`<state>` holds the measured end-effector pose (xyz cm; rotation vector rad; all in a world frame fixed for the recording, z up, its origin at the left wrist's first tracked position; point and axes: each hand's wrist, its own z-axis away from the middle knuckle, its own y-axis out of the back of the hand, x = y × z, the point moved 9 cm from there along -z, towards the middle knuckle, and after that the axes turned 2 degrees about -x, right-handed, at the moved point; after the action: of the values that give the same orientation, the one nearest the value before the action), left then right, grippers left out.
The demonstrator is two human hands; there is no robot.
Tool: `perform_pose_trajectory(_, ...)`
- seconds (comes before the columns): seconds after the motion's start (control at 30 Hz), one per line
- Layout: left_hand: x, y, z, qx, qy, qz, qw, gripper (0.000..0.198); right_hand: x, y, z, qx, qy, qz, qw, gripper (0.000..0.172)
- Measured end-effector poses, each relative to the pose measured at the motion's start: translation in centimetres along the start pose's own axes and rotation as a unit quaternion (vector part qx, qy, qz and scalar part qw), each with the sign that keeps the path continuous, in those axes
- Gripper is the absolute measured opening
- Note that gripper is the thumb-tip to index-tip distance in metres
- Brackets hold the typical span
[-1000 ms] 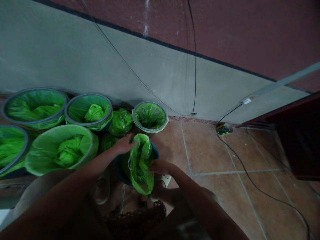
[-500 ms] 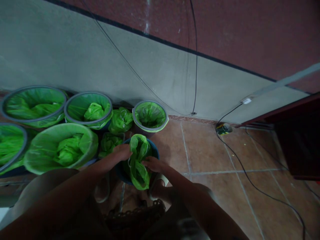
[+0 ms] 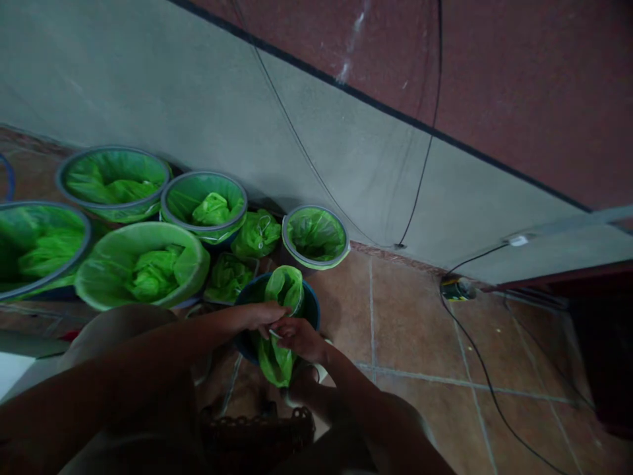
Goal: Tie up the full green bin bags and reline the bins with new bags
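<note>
A small dark blue bin (image 3: 310, 310) stands on the tiled floor just in front of me, with a green plastic bag (image 3: 279, 298) hanging half in and half over its near rim. My left hand (image 3: 260, 315) and my right hand (image 3: 297, 336) meet at the bin's near edge. Both pinch the bag's top, and a thin white drawstring shows between the fingers. The bag's lower part droops outside the bin below my right hand.
Several bins lined with green bags (image 3: 315, 235) stand along the grey wall at left, some with knotted bags inside. Loose tied bags (image 3: 254, 234) lie between them. Black cables (image 3: 487, 376) run across the floor at right to a plug (image 3: 455, 289). A dark basket (image 3: 257, 432) sits near my feet.
My hands have drawn together at the bin's near rim, gathering the bag's top. The view has shifted to the left and tilted.
</note>
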<state>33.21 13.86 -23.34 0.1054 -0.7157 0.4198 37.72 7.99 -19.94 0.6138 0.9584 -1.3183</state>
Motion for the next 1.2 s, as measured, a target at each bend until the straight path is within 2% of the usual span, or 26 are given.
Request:
perform_pose_trajectory(0.07,0.2,-1.2,0.3,-0.058,-0.004,0.035,0.998,0.033,-1.2,-0.9,0.5,-0.038,0.031,0.017,0.999,0.032)
perform_pose_trajectory(0.1,0.2,-1.4,0.4,-0.069,-0.001,0.041,0.997,0.027,-1.6,-1.2,0.8,-0.053,0.037,0.034,0.997,0.032)
perform_pose_trajectory(0.2,0.7,-1.1,0.3,-0.059,-0.015,0.047,0.997,0.007,-2.2,-1.1,1.3,-0.077,0.029,0.063,0.995,0.035)
perform_pose_trajectory(0.27,1.1,-0.4,0.1,-0.033,-0.025,0.046,0.998,0.007,-2.3,-0.1,1.2,-0.065,0.018,0.031,0.997,0.031)
perform_pose_trajectory(0.33,1.6,0.2,0.1,-0.012,-0.037,0.041,0.998,0.008,-1.7,2.1,1.0,-0.008,-0.017,-0.018,1.000,0.022)
perform_pose_trajectory(0.4,1.9,0.6,0.3,-0.001,-0.039,0.043,0.998,0.010,-0.4,4.8,0.9,0.080,-0.075,-0.031,0.993,0.016)
perform_pose_trajectory(0.47,2.1,0.8,0.6,0.000,-0.035,0.050,0.998,0.013,0.6,6.9,1.2,0.151,-0.131,0.001,0.980,0.019)
perform_pose_trajectory(0.53,2.3,0.8,0.9,0.000,-0.037,0.050,0.998,0.014,1.3,7.6,1.3,0.179,-0.168,0.033,0.969,0.024)
perform_pose_trajectory(0.63,2.7,0.4,1.2,-0.013,-0.047,0.041,0.998,0.010,2.0,6.9,1.2,0.178,-0.197,0.018,0.964,0.026)
perform_pose_trajectory(0.9,3.3,-0.9,1.7,-0.074,-0.072,0.013,0.995,0.022,2.2,4.9,0.8,0.164,-0.130,-0.145,0.967,0.036)
perform_pose_trajectory(1.03,3.0,-0.9,1.5,-0.077,-0.087,-0.011,0.993,0.023,2.0,4.9,0.9,0.168,-0.123,-0.179,0.962,0.031)
perform_pose_trajectory(1.2,2.8,-0.7,0.8,-0.064,-0.087,0.007,0.994,0.026,1.7,5.6,1.0,0.206,-0.104,-0.217,0.949,0.030)
